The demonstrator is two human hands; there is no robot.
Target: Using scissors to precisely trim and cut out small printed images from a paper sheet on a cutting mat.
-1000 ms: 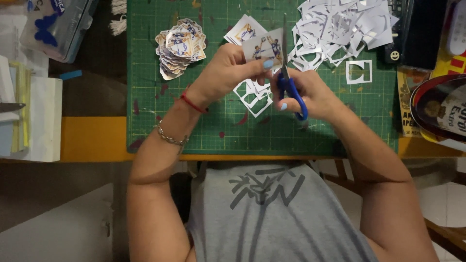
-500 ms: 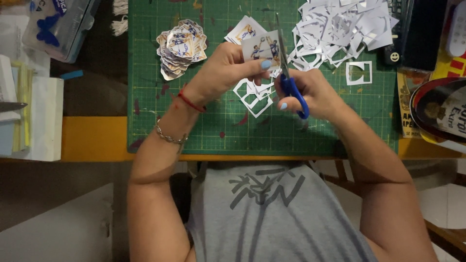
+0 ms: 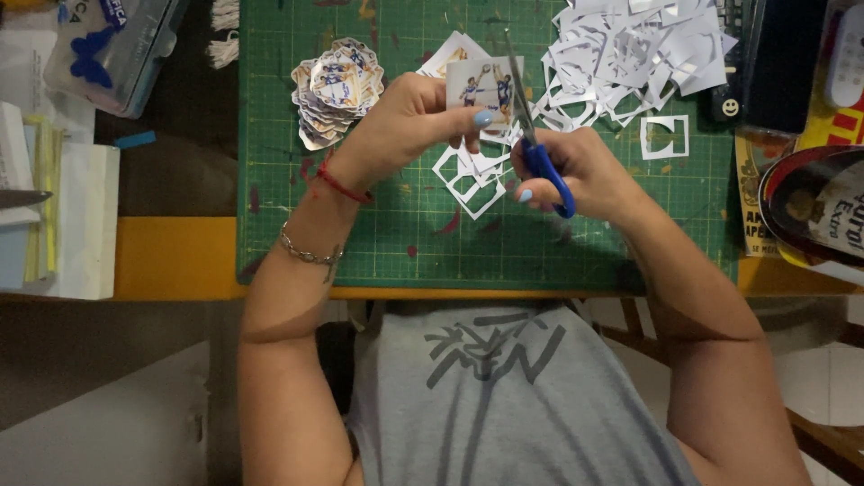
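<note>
A cutting mat (image 3: 360, 243) lies on the bench (image 3: 171, 256). Above its middle, the left hand (image 3: 409, 121) holds a printed sheet (image 3: 481, 90), and the right hand (image 3: 576, 171) holds scissors (image 3: 531, 135) just right of it, blades against the sheet. Paper offcuts (image 3: 472, 184) lie on the mat under the hands. A stack of cut-out stickers (image 3: 335, 85) sits to the left, a heap of scraps (image 3: 639, 49) to the far right. A plastic box (image 3: 112, 45) lies off the mat, at far left.
</note>
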